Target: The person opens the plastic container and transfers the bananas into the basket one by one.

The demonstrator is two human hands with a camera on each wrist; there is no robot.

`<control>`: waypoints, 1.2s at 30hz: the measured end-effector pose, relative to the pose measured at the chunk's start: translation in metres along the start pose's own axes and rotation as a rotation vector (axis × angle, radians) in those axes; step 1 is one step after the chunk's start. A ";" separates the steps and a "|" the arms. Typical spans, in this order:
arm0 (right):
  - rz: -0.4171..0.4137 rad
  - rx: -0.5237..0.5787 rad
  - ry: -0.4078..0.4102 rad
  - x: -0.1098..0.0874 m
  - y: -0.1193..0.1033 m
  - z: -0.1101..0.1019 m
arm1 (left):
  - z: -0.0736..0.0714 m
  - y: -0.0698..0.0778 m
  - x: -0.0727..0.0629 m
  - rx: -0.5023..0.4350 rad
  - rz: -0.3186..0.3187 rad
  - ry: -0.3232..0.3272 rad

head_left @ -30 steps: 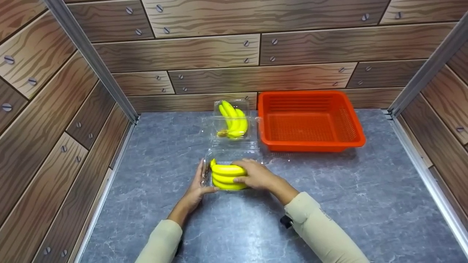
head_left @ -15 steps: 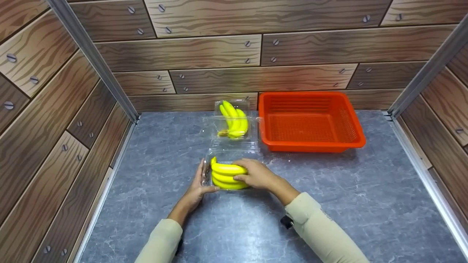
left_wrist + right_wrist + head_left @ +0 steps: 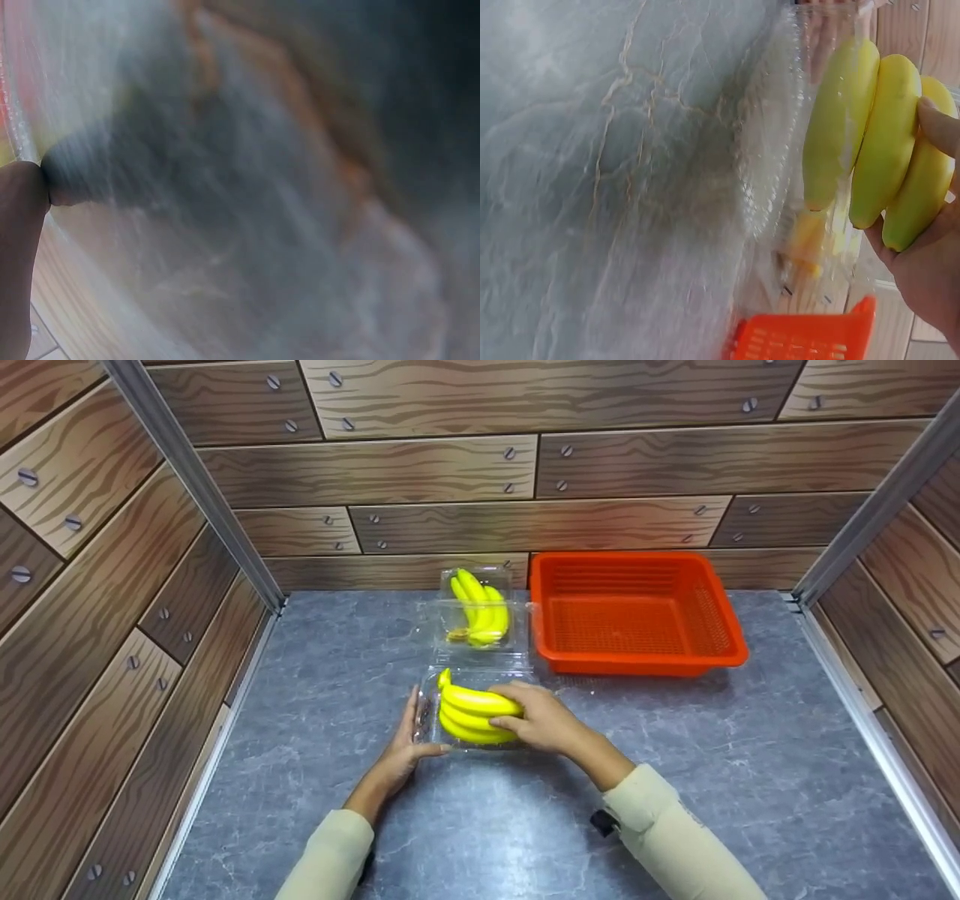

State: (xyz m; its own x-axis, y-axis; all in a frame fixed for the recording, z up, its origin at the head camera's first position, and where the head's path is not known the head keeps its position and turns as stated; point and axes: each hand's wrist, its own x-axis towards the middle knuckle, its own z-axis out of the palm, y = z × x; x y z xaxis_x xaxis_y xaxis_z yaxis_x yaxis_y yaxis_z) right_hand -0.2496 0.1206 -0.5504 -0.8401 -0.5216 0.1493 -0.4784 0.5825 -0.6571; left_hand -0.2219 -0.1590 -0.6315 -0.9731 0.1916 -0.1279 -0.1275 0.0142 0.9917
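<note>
Head view, left to right: your left grip [image 3: 400, 756] is unclenched, its fingers laid straight along the left wall of the near clear container [image 3: 427, 726] and its thumb along the near edge. Judged by this bracing posture, it checks light plastic against sliding on the surface [image 3: 315, 682]. In the left wrist view, your thumb meets the clear edge; the remainder is too blurred to read.

Next, locate the near banana bunch [image 3: 476, 716]: it is over the open near clear container, stem end to your left, tips to your right. You cannot confirm whether its underside touches the container floor. Beyond it, the far banana bunch [image 3: 489, 619] lies within clear plastic, stem end towards you; overlapping transparent panels obscure the boundaries there.

Your right grip [image 3: 547, 721] grasps the near banana bunch by its tip end; the right wrist view shows your thumb across the fruit. This end hold probably leaves the stem end unobstructed between the walls.

At far right, the red basket [image 3: 637, 663] stands upright, close to the far plastic, apparently set back so that both your arms have working room
</note>
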 end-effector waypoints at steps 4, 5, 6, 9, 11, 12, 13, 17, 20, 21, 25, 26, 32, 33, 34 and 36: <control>-0.011 0.040 0.053 -0.010 0.003 -0.008 | 0.000 -0.001 -0.001 0.019 0.010 -0.014; -0.014 0.052 0.063 -0.013 0.003 -0.010 | 0.000 -0.001 -0.001 0.021 0.013 -0.018; -0.016 0.066 0.071 -0.015 0.003 -0.011 | -0.001 -0.001 -0.001 0.024 0.016 -0.021; -0.033 0.067 0.083 -0.020 0.002 -0.017 | 0.000 0.000 -0.002 0.038 0.018 -0.019; -0.043 0.040 0.090 -0.023 0.001 -0.022 | 0.001 0.000 -0.002 0.053 0.015 -0.020; -0.044 0.023 0.098 -0.024 0.001 -0.025 | 0.001 0.000 -0.001 0.062 0.015 -0.022; -0.044 0.010 0.110 -0.025 0.001 -0.028 | 0.002 0.000 0.000 0.069 0.013 -0.021; -0.034 -0.007 0.182 -0.026 0.002 -0.037 | 0.002 0.000 0.001 0.072 0.031 -0.018; -0.023 -0.004 0.232 -0.025 0.004 -0.042 | 0.002 -0.001 0.000 0.047 0.049 -0.008; -0.022 -0.004 0.244 -0.025 0.005 -0.043 | 0.002 -0.001 0.000 0.035 0.054 -0.005; -0.019 -0.005 0.277 -0.026 0.007 -0.049 | 0.002 -0.002 0.000 0.004 0.060 0.002; -0.018 -0.004 0.282 -0.026 0.008 -0.050 | 0.002 -0.002 0.000 -0.001 0.063 0.004; 0.040 0.041 0.320 -0.031 0.018 -0.060 | 0.002 -0.004 -0.001 -0.012 0.070 0.006; 0.053 0.059 0.326 -0.032 0.020 -0.062 | 0.002 -0.004 0.000 -0.016 0.069 0.010; 0.068 0.076 0.331 -0.033 0.022 -0.063 | 0.002 -0.004 0.000 -0.016 0.073 0.009; 0.088 0.112 0.347 -0.035 0.026 -0.066 | 0.001 -0.004 -0.001 -0.022 0.074 0.010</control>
State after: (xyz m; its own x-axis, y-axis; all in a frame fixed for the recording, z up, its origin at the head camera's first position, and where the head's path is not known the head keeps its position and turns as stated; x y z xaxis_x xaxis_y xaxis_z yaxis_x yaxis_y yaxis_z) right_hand -0.2495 0.1954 -0.5239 -0.9228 -0.2185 0.3174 -0.3853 0.5340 -0.7526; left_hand -0.2206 -0.1578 -0.6350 -0.9819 0.1812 -0.0549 -0.0597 -0.0211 0.9980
